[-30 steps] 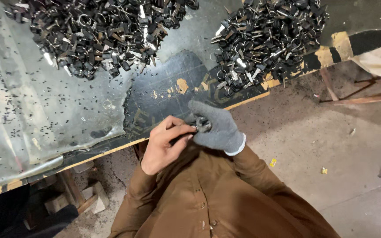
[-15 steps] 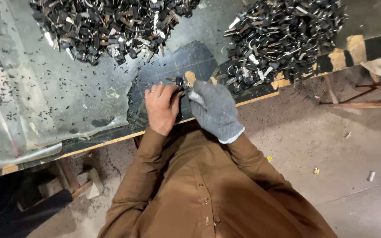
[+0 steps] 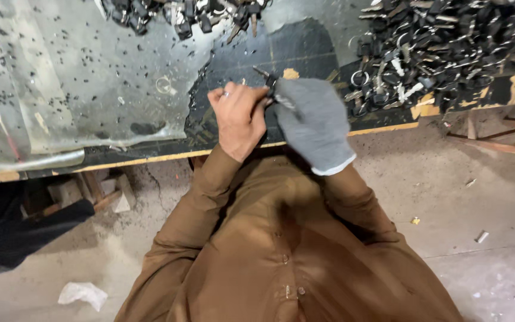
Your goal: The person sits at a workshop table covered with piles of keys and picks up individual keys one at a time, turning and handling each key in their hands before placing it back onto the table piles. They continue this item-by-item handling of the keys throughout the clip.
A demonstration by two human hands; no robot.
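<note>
Head view: bare left hand (image 3: pixel 239 117) and gloved right hand (image 3: pixel 312 122) meet over bench (image 3: pixel 120 89), both pinching small dark metal part (image 3: pixel 267 78). Part pile (image 3: pixel 448 50) right, another pile (image 3: pixel 180 15) at top.

Dim, warm light; pale glare on the metal sheet (image 3: pixel 61 89), soft shadows below, slight motion blur.

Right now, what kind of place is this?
Likely a small metalworking or assembly workshop. Heaps of small dark metal parts and rings lie on a sheet-metal-covered workbench, above a dusty concrete floor. The bare left hand and gloved right hand pinch one small metal part.
</note>
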